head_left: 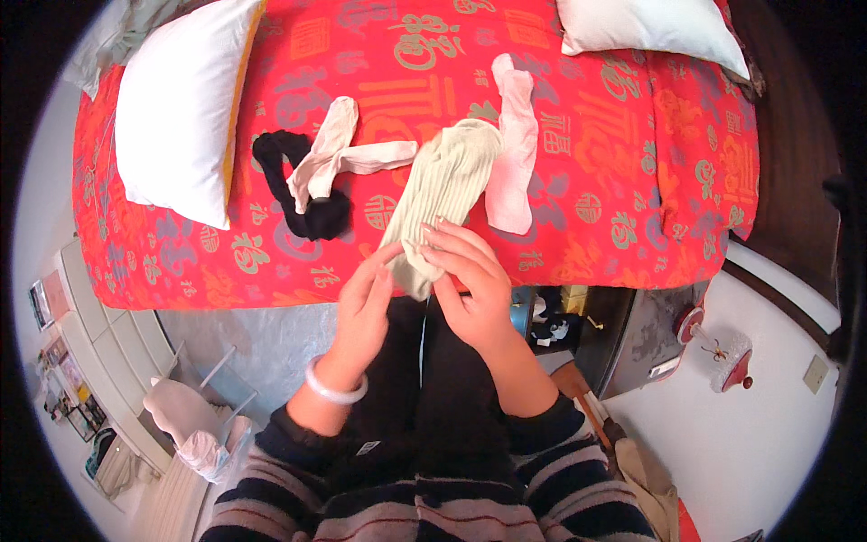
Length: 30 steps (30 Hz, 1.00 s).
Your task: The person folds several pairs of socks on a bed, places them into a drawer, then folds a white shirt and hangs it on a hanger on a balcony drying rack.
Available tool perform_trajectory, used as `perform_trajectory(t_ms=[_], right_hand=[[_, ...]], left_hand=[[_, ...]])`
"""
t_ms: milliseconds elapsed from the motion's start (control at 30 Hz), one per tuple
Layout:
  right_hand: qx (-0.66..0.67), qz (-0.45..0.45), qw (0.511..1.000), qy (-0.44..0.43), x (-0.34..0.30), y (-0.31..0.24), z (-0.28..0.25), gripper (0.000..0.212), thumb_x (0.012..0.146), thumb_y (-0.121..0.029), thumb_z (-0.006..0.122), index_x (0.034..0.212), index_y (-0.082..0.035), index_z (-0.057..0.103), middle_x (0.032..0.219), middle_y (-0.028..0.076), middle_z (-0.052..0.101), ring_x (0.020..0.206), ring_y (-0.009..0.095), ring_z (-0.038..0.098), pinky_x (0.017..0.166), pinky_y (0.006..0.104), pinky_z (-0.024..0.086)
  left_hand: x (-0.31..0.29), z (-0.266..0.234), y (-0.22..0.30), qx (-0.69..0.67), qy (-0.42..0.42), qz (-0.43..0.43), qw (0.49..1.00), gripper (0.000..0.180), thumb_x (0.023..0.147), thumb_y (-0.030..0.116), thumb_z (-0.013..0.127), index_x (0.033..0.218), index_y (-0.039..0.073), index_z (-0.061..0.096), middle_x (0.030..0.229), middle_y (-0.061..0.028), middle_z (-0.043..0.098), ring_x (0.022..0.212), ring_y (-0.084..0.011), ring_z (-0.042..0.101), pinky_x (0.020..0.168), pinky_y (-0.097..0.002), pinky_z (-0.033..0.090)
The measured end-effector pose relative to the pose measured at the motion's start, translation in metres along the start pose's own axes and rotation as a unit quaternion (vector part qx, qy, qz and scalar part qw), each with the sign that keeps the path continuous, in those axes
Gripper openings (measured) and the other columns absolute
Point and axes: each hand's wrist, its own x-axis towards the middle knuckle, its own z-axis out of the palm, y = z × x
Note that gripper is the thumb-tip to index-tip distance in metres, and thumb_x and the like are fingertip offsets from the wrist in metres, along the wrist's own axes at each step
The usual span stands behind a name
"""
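Note:
A pale green ribbed sock (447, 176) lies slantwise over the front edge of the bed, its lower end hanging between my hands. My left hand (366, 294) pinches its left side with thumb and forefinger. From the right, my right hand (470, 285) has its fingers bent over the sock's lower part. Just right of it a light pink sock (515, 144) is stretched out on the cover. To the left, pale pink socks (334, 158) lie crossed, partly over a crumpled black sock (321, 219).
The bed has a red patterned cover (596, 199). A white pillow (181, 113) rests at its left, another pillow (655, 36) at the far right. Below right, a dark cabinet (607, 339) stands open by a glass lamp (718, 352). A chair (185, 411) stands at lower left.

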Motion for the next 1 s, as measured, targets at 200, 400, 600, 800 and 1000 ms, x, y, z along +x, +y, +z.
perform_trajectory(t_ms=[200, 400, 600, 800, 1000], right_hand=[[0.05, 0.072, 0.996, -0.028, -0.033, 0.033, 0.024, 0.024, 0.07, 0.008, 0.058, 0.092, -0.001, 0.062, 0.104, 0.014, 0.064, 0.105, 0.03, 0.058, 0.09, 0.0367, 0.046], [0.229, 0.492, 0.839, 0.041, -0.049, 0.05, 0.019, 0.018, 0.091, -0.011, 0.052, 0.103, 0.002, 0.057, 0.1, 0.013, 0.064, 0.091, 0.019, 0.062, 0.078, 0.0311, 0.051], [0.504, 0.514, 0.688, 0.094, -0.024, 0.068, 0.023, 0.033, 0.089, -0.002, 0.053, 0.121, 0.001, 0.047, 0.109, 0.012, 0.06, 0.097, 0.022, 0.061, 0.085, 0.0353, 0.05], [0.362, 0.446, 0.802, 0.162, -0.017, 0.058, 0.013, 0.029, 0.085, 0.006, 0.054, 0.113, 0.002, 0.053, 0.103, 0.007, 0.06, 0.097, 0.017, 0.059, 0.086, 0.0299, 0.048], [0.345, 0.433, 0.791, 0.259, -0.007, -0.009, -0.021, 0.017, 0.087, -0.01, 0.061, 0.1, 0.001, 0.062, 0.086, 0.004, 0.064, 0.075, 0.01, 0.06, 0.065, 0.0236, 0.048]], left_hand=[[0.034, 0.025, -0.047, -0.208, 0.035, -0.1, 0.972, 0.036, 0.092, 0.012, 0.052, 0.125, 0.001, 0.043, 0.113, -0.008, 0.057, 0.099, -0.0137, 0.056, 0.081, -0.0257, 0.046], [0.027, 0.009, -0.06, -0.126, 0.032, -0.085, 0.988, 0.037, 0.089, -0.001, 0.052, 0.123, 0.002, 0.037, 0.108, -0.0102, 0.057, 0.098, -0.0146, 0.057, 0.08, -0.0269, 0.048], [0.001, -0.006, -0.051, -0.085, -0.091, -0.097, 0.987, 0.043, 0.087, -0.005, 0.054, 0.125, 0.002, 0.035, 0.11, -0.0106, 0.057, 0.099, -0.0142, 0.056, 0.083, -0.0267, 0.047], [-0.02, -0.019, -0.029, -0.038, -0.018, -0.146, 0.988, 0.021, 0.092, 0.005, 0.049, 0.112, -0.003, 0.05, 0.105, -0.0078, 0.06, 0.093, -0.012, 0.056, 0.084, -0.0261, 0.044], [-0.047, -0.027, 0.019, 0.044, -0.01, -0.064, 0.997, 0.018, 0.094, 0.012, 0.049, 0.102, -0.003, 0.056, 0.091, -0.0033, 0.061, 0.085, -0.0082, 0.053, 0.078, -0.0247, 0.044]])
